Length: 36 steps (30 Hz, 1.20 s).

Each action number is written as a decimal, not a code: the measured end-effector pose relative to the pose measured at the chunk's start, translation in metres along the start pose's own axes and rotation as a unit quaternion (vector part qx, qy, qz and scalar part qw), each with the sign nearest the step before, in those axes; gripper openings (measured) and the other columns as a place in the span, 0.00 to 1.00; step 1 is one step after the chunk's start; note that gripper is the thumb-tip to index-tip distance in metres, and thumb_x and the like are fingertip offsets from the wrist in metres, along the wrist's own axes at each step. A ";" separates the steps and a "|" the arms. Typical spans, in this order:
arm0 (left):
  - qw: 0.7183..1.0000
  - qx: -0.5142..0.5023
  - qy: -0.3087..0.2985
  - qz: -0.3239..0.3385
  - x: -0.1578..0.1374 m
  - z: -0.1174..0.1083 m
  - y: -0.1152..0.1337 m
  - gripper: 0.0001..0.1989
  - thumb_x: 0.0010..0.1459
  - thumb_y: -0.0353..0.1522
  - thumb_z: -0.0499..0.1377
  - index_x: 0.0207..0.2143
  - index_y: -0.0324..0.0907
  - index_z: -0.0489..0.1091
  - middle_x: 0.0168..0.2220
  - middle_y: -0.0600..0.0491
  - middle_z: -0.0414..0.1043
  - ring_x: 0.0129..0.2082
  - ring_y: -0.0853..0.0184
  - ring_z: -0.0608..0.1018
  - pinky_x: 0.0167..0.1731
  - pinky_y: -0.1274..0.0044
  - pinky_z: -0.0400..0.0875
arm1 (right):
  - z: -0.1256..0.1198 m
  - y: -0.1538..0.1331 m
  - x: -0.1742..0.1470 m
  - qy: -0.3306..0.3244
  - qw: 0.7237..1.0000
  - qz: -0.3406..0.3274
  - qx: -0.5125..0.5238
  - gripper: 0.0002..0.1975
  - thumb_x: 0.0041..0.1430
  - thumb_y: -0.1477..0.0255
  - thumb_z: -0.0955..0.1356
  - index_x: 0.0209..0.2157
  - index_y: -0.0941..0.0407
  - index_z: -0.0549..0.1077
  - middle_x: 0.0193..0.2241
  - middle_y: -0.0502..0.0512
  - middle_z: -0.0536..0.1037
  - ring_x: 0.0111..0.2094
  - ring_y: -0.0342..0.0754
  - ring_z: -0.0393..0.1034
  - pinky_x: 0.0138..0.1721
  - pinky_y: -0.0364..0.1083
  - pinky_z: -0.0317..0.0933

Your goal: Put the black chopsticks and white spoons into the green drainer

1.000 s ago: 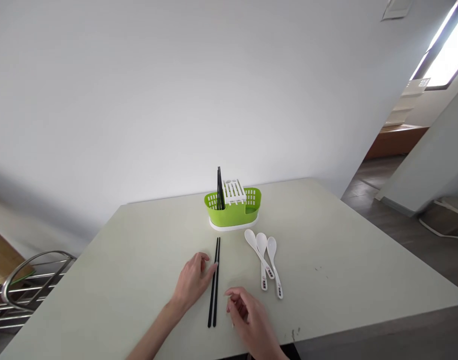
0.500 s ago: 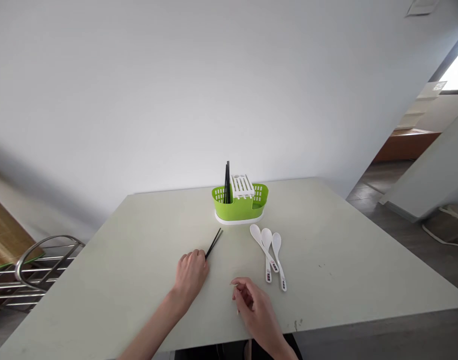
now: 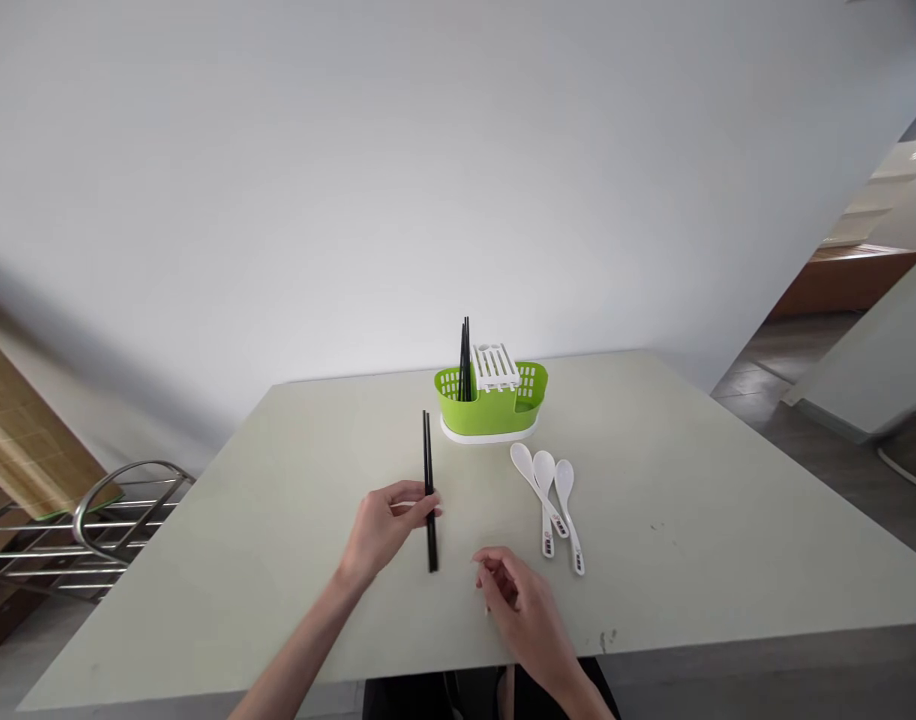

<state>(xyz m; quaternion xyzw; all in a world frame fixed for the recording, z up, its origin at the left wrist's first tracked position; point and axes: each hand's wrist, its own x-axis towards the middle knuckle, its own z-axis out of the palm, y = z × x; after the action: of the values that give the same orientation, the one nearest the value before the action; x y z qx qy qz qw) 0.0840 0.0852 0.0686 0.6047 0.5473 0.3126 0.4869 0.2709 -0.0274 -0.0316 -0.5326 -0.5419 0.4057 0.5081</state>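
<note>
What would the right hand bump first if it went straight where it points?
Probably the left hand or its black chopsticks; depth is unclear, so the right hand might pass underneath.

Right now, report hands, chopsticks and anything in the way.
Left hand grips two black chopsticks. Right hand loosely curled, grasp unclear. Three white long-handled spoons lie right of chopsticks.

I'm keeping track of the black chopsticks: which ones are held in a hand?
The pair in the left hand; the other black chopsticks stand in the green basket, touched by neither hand.
</note>
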 end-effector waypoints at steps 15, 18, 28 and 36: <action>0.944 -0.317 0.015 -0.085 -0.007 0.050 -0.029 0.21 0.48 0.41 0.77 0.39 0.38 0.77 0.45 0.44 0.83 0.49 0.54 0.84 0.57 0.63 0.78 | -0.001 -0.001 0.002 0.004 1.000 0.011 -0.028 0.23 0.75 0.54 0.58 0.50 0.55 0.76 0.24 0.49 0.72 0.25 0.46 0.67 0.29 0.43 0.63; 0.950 -0.301 0.030 -0.079 -0.008 0.051 -0.030 0.22 0.48 0.42 0.77 0.40 0.38 0.78 0.44 0.44 0.83 0.49 0.55 0.84 0.57 0.64 0.78 | 0.000 0.001 0.002 0.020 0.999 0.005 -0.037 0.23 0.74 0.54 0.59 0.51 0.55 0.76 0.25 0.50 0.73 0.26 0.47 0.67 0.29 0.43 0.63; 0.961 -0.265 0.047 -0.062 -0.005 0.045 -0.034 0.24 0.52 0.47 0.73 0.42 0.37 0.81 0.48 0.42 0.83 0.49 0.56 0.84 0.58 0.65 0.77 | -0.002 0.003 0.002 0.065 0.997 -0.014 -0.031 0.21 0.74 0.57 0.61 0.49 0.55 0.78 0.27 0.51 0.76 0.26 0.46 0.68 0.29 0.43 0.64; 0.962 -0.262 0.049 -0.061 -0.008 0.046 -0.034 0.24 0.52 0.47 0.73 0.42 0.38 0.81 0.48 0.43 0.83 0.49 0.57 0.84 0.56 0.66 0.78 | -0.003 0.005 0.002 0.075 0.997 -0.014 -0.028 0.21 0.73 0.56 0.62 0.49 0.56 0.79 0.34 0.57 0.81 0.32 0.49 0.74 0.35 0.44 0.69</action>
<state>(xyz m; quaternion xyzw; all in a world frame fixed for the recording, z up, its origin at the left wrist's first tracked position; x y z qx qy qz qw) 0.1121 0.0637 0.0234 0.4055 0.5049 0.4440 0.6193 0.2746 -0.0254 -0.0356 -0.5677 -0.5212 0.3423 0.5375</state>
